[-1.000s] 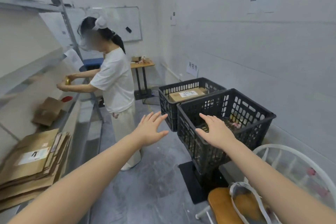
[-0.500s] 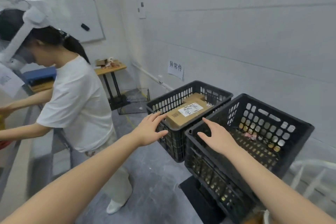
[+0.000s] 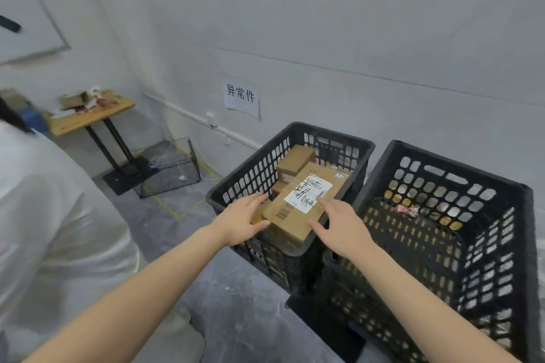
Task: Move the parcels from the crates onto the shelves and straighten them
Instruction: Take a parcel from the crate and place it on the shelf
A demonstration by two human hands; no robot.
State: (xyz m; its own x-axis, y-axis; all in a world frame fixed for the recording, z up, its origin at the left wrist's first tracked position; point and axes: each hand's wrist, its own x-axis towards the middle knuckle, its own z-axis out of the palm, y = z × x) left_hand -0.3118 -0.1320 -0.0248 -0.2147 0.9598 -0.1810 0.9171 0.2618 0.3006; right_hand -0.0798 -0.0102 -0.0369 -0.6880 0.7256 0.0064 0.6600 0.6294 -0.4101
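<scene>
two hands flank one parcel; neither has closed on anything.

head view:
- the left hand [image 3: 239, 222] is spread with its fingers straight along the left side of the top box [image 3: 303, 203], thumb at the near corner.
- the right hand [image 3: 343, 228] is spread at the box's right edge, forefinger beside the white label.
- the box sits slanted on other parcels inside the left crate [image 3: 333, 134], with a smaller box [image 3: 296, 159] behind it.
- the right crate [image 3: 460, 168] shows only scraps at the bottom.
- the shelves are out of view.

likely faults, as a judgement:
- flat palms may slip on the cardboard if the lift starts before the fingers hook under the edges.
- the slanted box may catch the crate rim on the way up and drop back.
- a person in a white shirt [image 3: 53, 215] stands close on the left, so a swing to that side may strike them.
</scene>
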